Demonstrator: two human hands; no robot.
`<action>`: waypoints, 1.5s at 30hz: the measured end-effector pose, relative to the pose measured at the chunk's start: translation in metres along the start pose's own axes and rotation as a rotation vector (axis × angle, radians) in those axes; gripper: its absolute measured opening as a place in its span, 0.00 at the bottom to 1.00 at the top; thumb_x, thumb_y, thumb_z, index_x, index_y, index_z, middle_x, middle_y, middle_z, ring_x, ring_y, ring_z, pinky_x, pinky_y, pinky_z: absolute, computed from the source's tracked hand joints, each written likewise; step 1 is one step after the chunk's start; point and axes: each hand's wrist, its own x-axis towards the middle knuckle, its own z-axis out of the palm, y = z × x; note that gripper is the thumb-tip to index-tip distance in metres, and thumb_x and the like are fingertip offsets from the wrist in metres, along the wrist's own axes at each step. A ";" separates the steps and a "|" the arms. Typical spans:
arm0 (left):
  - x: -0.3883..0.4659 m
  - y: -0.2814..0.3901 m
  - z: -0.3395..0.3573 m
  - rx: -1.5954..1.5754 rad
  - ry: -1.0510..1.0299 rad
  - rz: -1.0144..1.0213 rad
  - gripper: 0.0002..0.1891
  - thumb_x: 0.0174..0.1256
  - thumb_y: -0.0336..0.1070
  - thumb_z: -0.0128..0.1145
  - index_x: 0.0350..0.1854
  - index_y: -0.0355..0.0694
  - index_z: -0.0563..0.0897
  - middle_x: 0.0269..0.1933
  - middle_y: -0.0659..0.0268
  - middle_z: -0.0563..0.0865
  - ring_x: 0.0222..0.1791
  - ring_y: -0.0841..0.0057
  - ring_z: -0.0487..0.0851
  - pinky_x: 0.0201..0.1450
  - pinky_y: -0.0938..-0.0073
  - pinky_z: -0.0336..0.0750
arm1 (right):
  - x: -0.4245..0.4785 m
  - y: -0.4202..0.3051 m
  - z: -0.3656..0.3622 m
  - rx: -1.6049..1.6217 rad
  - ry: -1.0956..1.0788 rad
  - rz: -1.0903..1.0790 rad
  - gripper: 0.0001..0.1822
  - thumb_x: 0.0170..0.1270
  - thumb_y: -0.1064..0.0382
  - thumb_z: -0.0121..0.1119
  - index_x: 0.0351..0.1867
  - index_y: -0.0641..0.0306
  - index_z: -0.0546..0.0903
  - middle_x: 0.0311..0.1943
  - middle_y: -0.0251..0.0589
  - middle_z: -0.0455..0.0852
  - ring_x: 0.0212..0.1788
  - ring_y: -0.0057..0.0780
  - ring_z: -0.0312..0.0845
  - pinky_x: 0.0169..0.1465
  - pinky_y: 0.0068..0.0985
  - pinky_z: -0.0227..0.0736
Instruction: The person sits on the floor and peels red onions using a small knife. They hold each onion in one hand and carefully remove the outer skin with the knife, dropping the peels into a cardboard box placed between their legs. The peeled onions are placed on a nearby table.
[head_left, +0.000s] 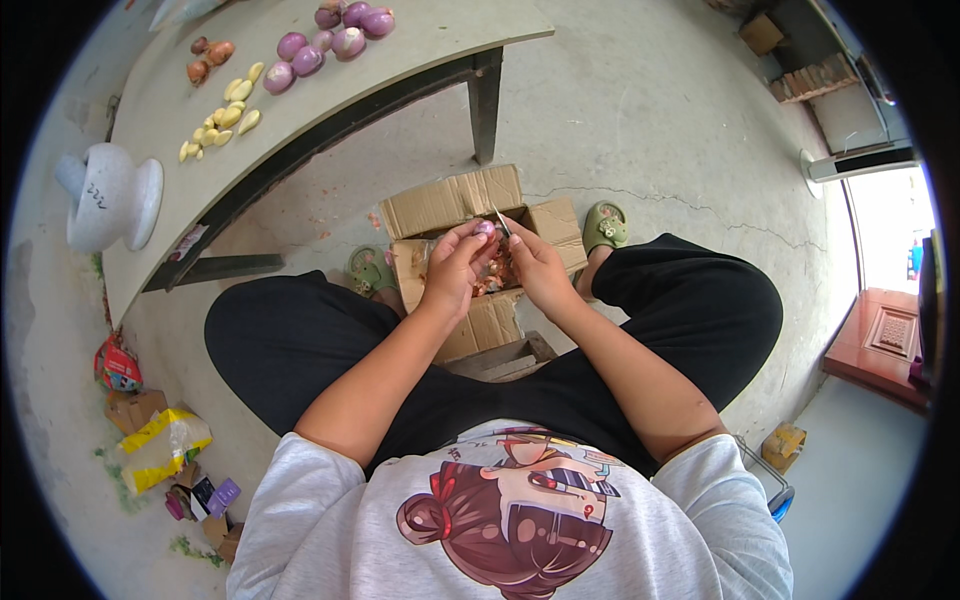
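Observation:
Between the thumb and fingers of my left hand is a small purple shallot. My right hand grips a small knife, its thin blade pointing up and away beside the shallot; the fingers hide most of the handle. Both hands are above an open cardboard box that stands on the floor between my feet. Reddish-brown shallot skins lie inside the box. On the table at the upper left are several peeled purple shallots, a few unpeeled brown ones and peeled garlic cloves.
A stone mortar with a pestle stands at the table's left edge. The table leg comes down beyond the box. Scraps of skin dot the concrete floor. Bags and small boxes lie along the left wall.

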 end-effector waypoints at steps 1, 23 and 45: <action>0.001 0.000 -0.002 -0.038 0.004 -0.042 0.15 0.65 0.31 0.56 0.52 0.32 0.75 0.47 0.61 0.82 0.50 0.72 0.81 0.57 0.74 0.75 | 0.000 0.001 -0.003 0.002 -0.004 0.027 0.19 0.74 0.63 0.45 0.63 0.61 0.73 0.38 0.32 0.83 0.30 0.14 0.73 0.31 0.14 0.70; -0.003 -0.005 -0.005 -0.008 0.042 -0.057 0.10 0.65 0.31 0.54 0.47 0.39 0.76 0.45 0.67 0.83 0.43 0.81 0.82 0.52 0.81 0.77 | -0.020 -0.027 0.007 -0.648 -0.053 -0.082 0.25 0.71 0.62 0.47 0.69 0.57 0.66 0.25 0.35 0.76 0.27 0.18 0.67 0.35 0.19 0.67; -0.002 -0.003 0.000 0.083 0.083 0.097 0.18 0.60 0.27 0.59 0.52 0.34 0.71 0.47 0.62 0.78 0.43 0.80 0.80 0.47 0.82 0.75 | -0.021 -0.031 0.009 -0.600 -0.076 -0.090 0.23 0.72 0.60 0.46 0.68 0.55 0.67 0.31 0.41 0.80 0.30 0.23 0.72 0.39 0.22 0.69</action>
